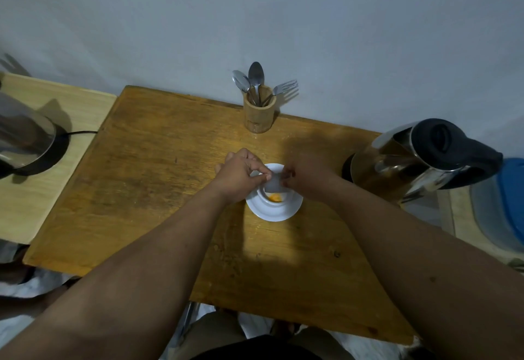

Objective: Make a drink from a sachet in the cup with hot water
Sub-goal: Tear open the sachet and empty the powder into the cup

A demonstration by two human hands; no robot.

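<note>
Sachet (272,184), small and silvery, is held directly above the white cup (279,193), pinched between both hands. The left hand (241,173) grips its left upper corner with thumb and forefinger closed tight on the foil, the remaining fingers curled in. The right hand (304,176) holds the opposite edge; its fingertips appear closed on the sachet, though this hand is blurred and the exact finger placement cannot be made out. The lower end of the sachet hangs over the cup's mouth.

Orange powder (275,197) lies at the bottom of the cup. The cup stands on a white saucer (273,212), roughly at the centre of a worn wooden table (158,189).

At the far edge of the table, against the wall, stands a wooden holder (259,115) containing two spoons (251,78) and a fork (285,87), handles down. It is well apart from the cup.

To the right of the cup, at the table's right edge, sits a steel electric kettle (411,161) with a black lid and handle, lid closed, on its dark base. A second steel kettle (24,138) stands on a black base on a paler side surface (82,110) to the left, with a black cord running from it.

Both forearms are bare and reach in from the near edge of the table.
</note>
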